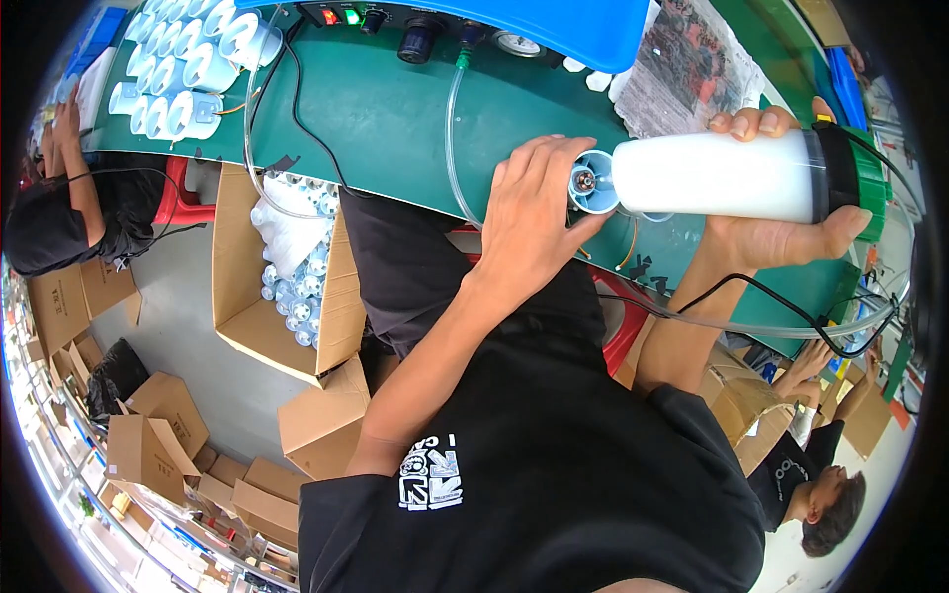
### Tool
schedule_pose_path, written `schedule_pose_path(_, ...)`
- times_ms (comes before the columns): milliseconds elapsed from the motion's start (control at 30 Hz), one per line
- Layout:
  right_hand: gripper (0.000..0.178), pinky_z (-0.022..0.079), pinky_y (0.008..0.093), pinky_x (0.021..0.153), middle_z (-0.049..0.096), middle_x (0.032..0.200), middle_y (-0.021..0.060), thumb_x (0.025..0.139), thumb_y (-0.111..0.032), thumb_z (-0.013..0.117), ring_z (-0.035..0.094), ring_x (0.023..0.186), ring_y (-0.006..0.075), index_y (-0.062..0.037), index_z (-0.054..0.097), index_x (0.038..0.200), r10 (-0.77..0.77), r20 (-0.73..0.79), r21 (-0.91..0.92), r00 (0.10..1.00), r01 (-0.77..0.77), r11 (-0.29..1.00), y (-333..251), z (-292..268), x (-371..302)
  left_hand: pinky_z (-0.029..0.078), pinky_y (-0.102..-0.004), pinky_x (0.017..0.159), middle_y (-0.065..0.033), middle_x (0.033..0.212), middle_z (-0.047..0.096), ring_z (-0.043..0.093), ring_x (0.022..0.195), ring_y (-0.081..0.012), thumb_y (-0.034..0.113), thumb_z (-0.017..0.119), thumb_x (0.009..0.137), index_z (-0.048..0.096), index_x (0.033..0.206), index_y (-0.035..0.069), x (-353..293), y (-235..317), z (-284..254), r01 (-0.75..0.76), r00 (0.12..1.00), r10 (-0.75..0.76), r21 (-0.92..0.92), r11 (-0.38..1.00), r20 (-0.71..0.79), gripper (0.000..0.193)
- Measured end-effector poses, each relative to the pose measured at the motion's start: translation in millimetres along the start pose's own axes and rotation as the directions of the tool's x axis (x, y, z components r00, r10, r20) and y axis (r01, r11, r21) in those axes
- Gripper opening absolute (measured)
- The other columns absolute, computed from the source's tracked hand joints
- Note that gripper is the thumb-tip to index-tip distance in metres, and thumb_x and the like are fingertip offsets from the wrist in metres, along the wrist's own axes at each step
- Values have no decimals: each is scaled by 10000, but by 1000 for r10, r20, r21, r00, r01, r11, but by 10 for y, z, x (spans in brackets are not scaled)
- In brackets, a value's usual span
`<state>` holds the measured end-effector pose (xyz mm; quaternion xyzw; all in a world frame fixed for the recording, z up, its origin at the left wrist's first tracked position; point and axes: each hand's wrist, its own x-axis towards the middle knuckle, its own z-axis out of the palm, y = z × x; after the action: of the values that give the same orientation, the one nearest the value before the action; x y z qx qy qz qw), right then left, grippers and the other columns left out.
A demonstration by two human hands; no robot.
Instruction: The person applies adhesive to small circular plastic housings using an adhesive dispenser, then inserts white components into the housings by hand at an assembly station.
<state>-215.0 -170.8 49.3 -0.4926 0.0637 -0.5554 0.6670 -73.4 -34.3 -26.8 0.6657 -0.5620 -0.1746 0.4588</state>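
My left hand [534, 203] is closed around a small light-blue plastic cup [597, 198] at the table's front edge. Inside the cup sits a small metal-and-brown part [585, 180]. My right hand [781, 240] grips a large dispensing syringe [712, 176], its barrel full of white material, with a black collar [840, 176] and a green grip ring [870, 183] at the back end. The syringe lies nearly level, its front end at the cup's opening; the tip itself cannot be made out. Orange-brown wire ends [629, 245] show below the cup.
A dispenser control box [425, 38] with a clear hose [452, 128] stands at the back. Rows of similar cups [163, 74] fill the green table's [386, 109] left end. A carton [237, 287] of bluish round parts stands left of my legs. Other people work at both sides.
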Motion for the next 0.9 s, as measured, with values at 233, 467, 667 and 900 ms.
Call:
schedule_pose_path(233, 961, 523, 441, 738, 617, 879, 170, 752, -874, 394, 627, 819, 300, 27, 596, 1018, 0, -55, 16, 999, 0, 1000, 24, 110, 13, 394, -413, 968, -117, 1192, 602, 524, 1173, -313, 144, 834, 682, 540, 1244, 63, 0, -7, 9, -8, 1000, 8, -2, 1000, -6, 640)
schedule_pose_path(467, 896, 435, 511, 789, 567, 927, 158, 764, -796, 491, 553, 833, 296, -73, 513, 1293, 40, -46, -1, 998, -40, 999, -4, -2, -8, 395, -412, 965, -117, 1191, 603, 526, 1172, -311, 149, 831, 690, 541, 1242, 62, 4, 0, 6, -3, 1000, 3, 1, 1000, -5, 629)
schedule_pose_path(667, 898, 432, 509, 802, 560, 946, 157, 764, -792, 500, 550, 839, 296, -67, 510, 1294, 28, -6, -5, 1000, -28, 1000, -5, -65, 25, 395, -410, 962, -119, 1191, 602, 531, 1168, -309, 153, 828, 695, 542, 1237, 55, 6, 3, 6, -9, 1000, 9, 9, 1000, -6, 620)
schedule_pose_path(900, 902, 432, 508, 804, 562, 944, 155, 761, -791, 505, 550, 839, 297, -66, 503, 1298, 43, -28, 28, 999, -43, 999, 8, -49, 20, 397, -410, 956, -121, 1186, 602, 530, 1168, -311, 151, 830, 689, 539, 1238, 55, 5, -3, 7, -8, 1000, 8, 7, 1000, -5, 629)
